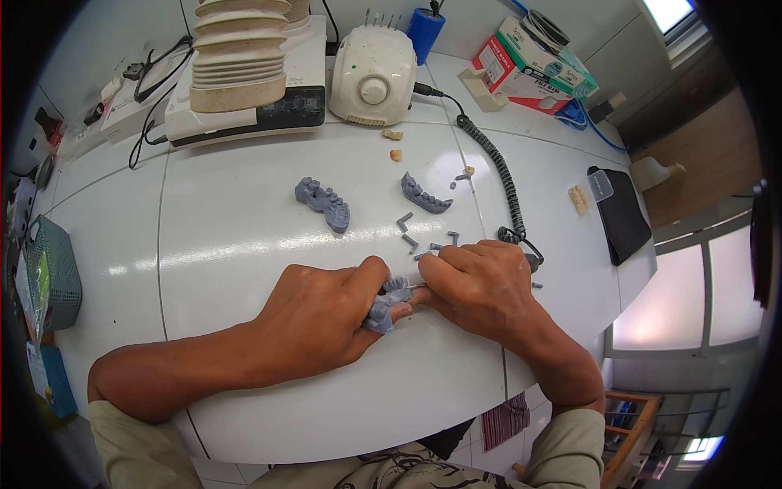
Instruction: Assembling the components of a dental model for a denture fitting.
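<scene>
Near the table's front, my left hand (318, 306) is closed around a grey dental model (379, 316) with a row of teeth on top. My right hand (481, 285) is closed on a rotary handpiece (533, 262); most of its body is hidden by the fingers. Its thin metal tip touches or nearly touches the model's right side; which, I cannot tell. Beyond my hands lie another grey dental model (323, 204) and a curved grey tooth-arch model (425, 194). Several small bent grey pieces (410, 242) are scattered just past my right hand.
A coiled black cord (498, 163) runs to a white motor unit (373, 77) at the back. Beside it stand a white machine with a ribbed hose (239, 61) and a mask box (529, 65). A green basket (57, 273) sits left, a black pouch (623, 216) right.
</scene>
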Motion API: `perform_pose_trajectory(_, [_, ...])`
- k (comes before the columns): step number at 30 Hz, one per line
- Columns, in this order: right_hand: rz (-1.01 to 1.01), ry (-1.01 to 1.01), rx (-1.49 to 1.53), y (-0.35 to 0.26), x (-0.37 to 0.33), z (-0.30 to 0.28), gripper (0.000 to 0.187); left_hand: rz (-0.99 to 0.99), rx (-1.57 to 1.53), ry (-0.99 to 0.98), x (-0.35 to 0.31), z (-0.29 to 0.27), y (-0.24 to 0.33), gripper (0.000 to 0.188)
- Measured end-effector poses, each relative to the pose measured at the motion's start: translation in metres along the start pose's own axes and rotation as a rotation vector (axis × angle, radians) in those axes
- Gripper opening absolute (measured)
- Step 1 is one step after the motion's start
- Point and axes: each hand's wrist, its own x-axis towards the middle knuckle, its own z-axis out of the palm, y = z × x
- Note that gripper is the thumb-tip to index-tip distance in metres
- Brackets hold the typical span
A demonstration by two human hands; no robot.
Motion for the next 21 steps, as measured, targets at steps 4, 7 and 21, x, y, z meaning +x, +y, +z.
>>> perform_pose_trajectory(4, [0.013, 0.001, -0.001, -0.0005, 0.0002, 0.0004, 0.035, -0.007, -0.007, -0.001, 0.0002, -0.0001, -0.0004, 0.032])
perform_pose_trajectory(7, [0.02, -0.003, 0.007, -0.0007, 0.0006, 0.0007, 0.036, -0.007, -0.002, -0.014, -0.0004, 0.0, -0.0005, 0.031])
perform_pose_trajectory(21, [0.038, -0.009, 0.049, 0.0017, 0.001, 0.0017, 0.037, 0.017, 0.004, 0.001, -0.0006, 0.0024, -0.0028, 0.033])
